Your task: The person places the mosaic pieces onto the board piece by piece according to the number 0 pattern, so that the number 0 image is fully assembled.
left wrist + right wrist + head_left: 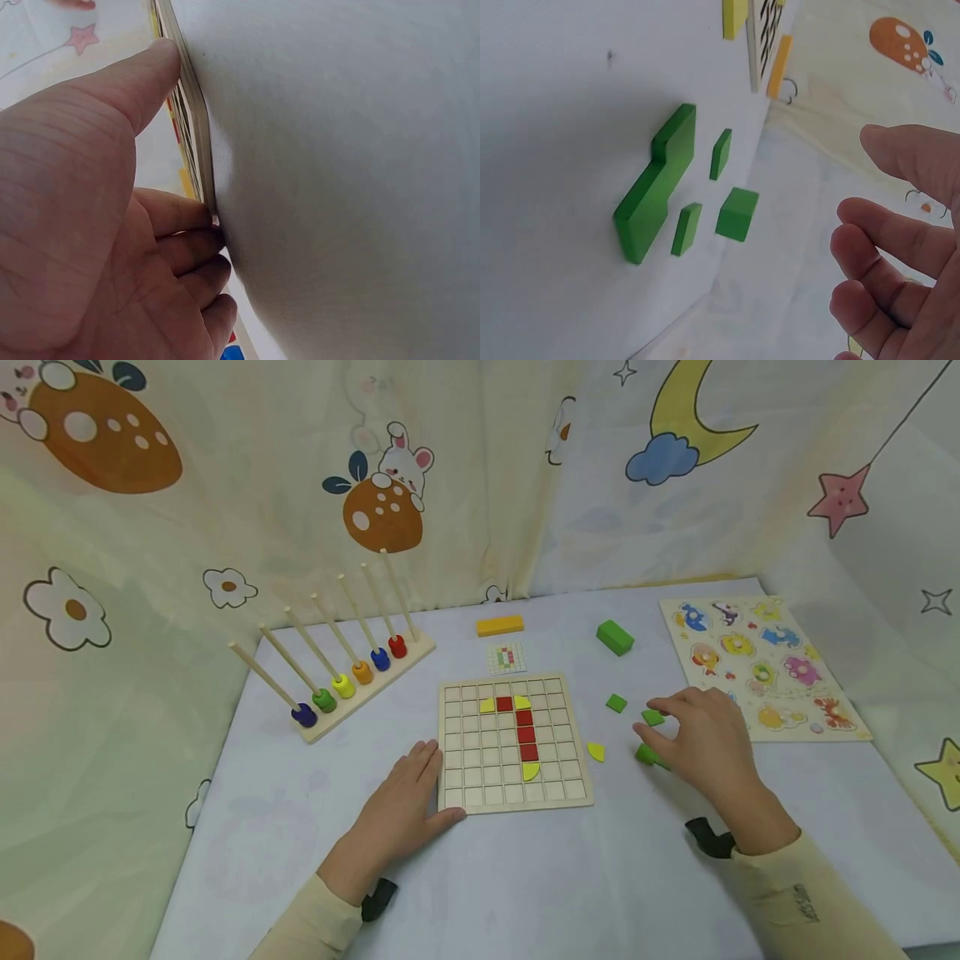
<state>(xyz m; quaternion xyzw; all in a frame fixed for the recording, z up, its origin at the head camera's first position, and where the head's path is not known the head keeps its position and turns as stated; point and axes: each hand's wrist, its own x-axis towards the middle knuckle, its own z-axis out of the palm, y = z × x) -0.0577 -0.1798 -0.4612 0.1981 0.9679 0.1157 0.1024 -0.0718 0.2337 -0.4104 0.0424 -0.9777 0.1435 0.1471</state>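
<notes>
A wooden grid board (492, 781) lies mid-table, with several red squares (528, 735) and yellow quarter-round pieces (531, 771) in its cells. My left hand (401, 802) rests at the board's near left corner, fingers along the left edge and thumb at the front edge. To the right of the board, my right hand (708, 743) is above green pieces with thumb and index finger apart and nothing between them. Below it lies a stepped green shape (656, 184), partly hidden by the hand in the head view. Two small green tiles (617, 702) lie nearby.
A loose yellow quarter-round piece (596, 752) lies right of the board. Behind are a pattern card (507, 658), a yellow bar (500, 626) and a green block (615, 637). A peg rack (371, 685) with colored beads stands left; an animal puzzle board (765, 664) lies right.
</notes>
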